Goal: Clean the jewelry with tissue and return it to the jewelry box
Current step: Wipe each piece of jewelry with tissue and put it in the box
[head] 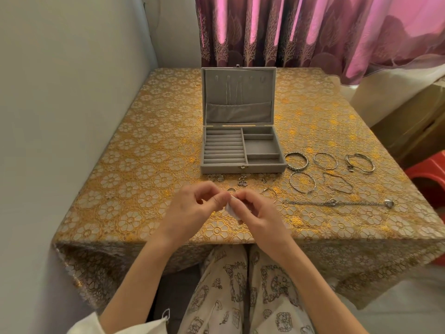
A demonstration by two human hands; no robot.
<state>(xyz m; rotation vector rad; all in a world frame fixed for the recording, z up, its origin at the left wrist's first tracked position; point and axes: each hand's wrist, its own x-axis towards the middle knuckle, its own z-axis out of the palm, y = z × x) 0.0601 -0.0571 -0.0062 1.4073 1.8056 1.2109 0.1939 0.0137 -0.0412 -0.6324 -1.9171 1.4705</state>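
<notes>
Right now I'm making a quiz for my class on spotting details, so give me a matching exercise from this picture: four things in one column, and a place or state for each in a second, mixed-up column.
Things:
1. jewelry box
2. bangles
3. long chain
4. tissue

Places or states:
A. pinched between the left hand and right hand
B. lying stretched out straight, nearer the table's front edge than the bangles
C. open, lid upright, in the middle of the table
D. laid in rows to the right of the box

Pairs: 1-C, 2-D, 3-B, 4-A

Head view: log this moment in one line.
hands: wiping small piece with tissue | jewelry box: open | bangles: on table
</notes>
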